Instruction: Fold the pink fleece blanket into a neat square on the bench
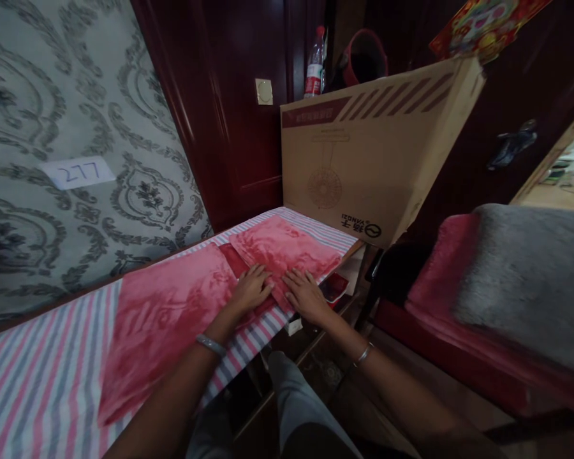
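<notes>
A pink plush cloth (172, 299) lies spread over a striped sheet (52, 363), in two broad panels with a darker red strip (233, 256) between them. My left hand (251, 290) rests with its fingers stretched out at the strip, by the edge of the far panel (287, 245). My right hand (307, 296) lies palm down on the near edge of that far panel, fingers extended. The two hands are a short way apart, and neither appears to grip the cloth. What lies under the palms is hidden.
Beyond the sheet's far end stands a large cardboard box (363, 153), with a red-labelled bottle (314, 64) behind it. Patterned wallpaper (143, 185) borders the left side. To the right is a seat with a grey and pink plush cover (530, 280).
</notes>
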Motion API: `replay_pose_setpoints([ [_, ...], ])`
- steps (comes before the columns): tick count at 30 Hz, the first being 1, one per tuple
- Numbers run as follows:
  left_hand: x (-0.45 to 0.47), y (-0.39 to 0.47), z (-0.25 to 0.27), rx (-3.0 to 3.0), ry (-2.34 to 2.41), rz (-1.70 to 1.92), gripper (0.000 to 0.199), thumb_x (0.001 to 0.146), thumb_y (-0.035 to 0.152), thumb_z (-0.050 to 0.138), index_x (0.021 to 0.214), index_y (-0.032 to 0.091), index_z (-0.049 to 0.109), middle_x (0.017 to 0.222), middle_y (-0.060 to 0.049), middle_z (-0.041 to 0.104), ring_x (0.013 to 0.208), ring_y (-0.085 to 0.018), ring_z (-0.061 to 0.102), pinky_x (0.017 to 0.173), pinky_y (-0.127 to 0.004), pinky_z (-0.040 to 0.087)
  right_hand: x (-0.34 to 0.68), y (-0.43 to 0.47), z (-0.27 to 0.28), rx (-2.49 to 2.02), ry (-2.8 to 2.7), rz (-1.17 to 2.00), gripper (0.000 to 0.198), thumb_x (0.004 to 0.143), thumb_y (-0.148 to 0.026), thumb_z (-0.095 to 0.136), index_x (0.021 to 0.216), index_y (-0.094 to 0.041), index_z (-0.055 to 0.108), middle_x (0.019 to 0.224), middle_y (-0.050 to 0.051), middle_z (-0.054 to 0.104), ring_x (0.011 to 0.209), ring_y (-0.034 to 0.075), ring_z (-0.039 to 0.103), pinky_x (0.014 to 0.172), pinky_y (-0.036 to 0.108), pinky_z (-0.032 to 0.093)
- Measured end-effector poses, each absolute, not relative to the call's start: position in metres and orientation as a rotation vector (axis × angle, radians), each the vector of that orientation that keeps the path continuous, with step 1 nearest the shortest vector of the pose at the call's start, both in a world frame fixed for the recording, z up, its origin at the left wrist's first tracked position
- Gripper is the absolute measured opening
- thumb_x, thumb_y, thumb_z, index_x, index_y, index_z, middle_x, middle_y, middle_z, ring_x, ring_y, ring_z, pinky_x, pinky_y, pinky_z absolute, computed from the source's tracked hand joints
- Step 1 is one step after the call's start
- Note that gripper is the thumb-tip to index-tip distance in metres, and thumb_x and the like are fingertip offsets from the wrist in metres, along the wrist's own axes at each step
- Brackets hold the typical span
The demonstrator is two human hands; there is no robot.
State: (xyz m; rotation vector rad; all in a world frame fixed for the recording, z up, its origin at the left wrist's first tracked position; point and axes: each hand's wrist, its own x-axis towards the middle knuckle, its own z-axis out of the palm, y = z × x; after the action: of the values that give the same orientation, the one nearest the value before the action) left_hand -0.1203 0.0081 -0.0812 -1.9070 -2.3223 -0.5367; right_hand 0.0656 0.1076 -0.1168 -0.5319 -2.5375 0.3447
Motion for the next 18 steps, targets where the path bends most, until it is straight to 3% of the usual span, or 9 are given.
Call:
replay_pose_setpoints([
  [6,-0.114,0.007,-0.084,-1.85,-2.407,-0.358,0.042,0.097,0.029,0.042,0.134,0.022,0.06,0.151,-0.011,0.049,0.145,-0.027,0.037,0.115,-0.052,0.035,0.067,0.125,-0.108,-0.532,-2.472,0.353,0.043,0.098,-0.026,0.044,0.138,-0.019,0.058,0.144,0.01,0.056,0.14,0.023,0.042,0.119,0.049,0.024],
  [12,-0.117,0.004,-0.075,-1.919,-2.452,-0.496,0.041,0.096,0.029,0.045,0.132,0.02,0.062,0.146,-0.012,0.055,0.141,-0.026,0.042,0.117,-0.051,0.033,0.06,0.174,-0.083,-0.947,-2.328,0.258,0.051,0.093,-0.025,0.05,0.142,-0.013,0.053,0.15,0.018,0.047,0.141,0.033,0.039,0.113,0.054,0.032],
  [15,-0.126,-0.003,-0.065,-1.896,-2.427,-0.589,0.041,0.098,0.028,0.041,0.133,0.023,0.061,0.146,-0.009,0.055,0.143,-0.025,0.041,0.119,-0.055,0.026,0.064,0.203,-0.086,-1.134,-2.203,0.325,0.055,0.09,-0.029,0.053,0.143,-0.012,0.052,0.145,0.021,0.051,0.134,0.037,0.047,0.106,0.057,0.039],
  [18,-0.133,-0.012,-0.061,-1.761,-2.468,-0.521,0.047,0.098,0.03,0.042,0.143,0.024,0.051,0.157,-0.01,0.041,0.149,-0.029,0.029,0.12,-0.061,0.019,0.072,0.228,-0.099,-1.247,-2.078,0.542,0.06,0.087,-0.036,0.059,0.143,-0.013,0.052,0.129,0.019,0.064,0.117,0.033,0.061,0.1,0.046,0.046],
])
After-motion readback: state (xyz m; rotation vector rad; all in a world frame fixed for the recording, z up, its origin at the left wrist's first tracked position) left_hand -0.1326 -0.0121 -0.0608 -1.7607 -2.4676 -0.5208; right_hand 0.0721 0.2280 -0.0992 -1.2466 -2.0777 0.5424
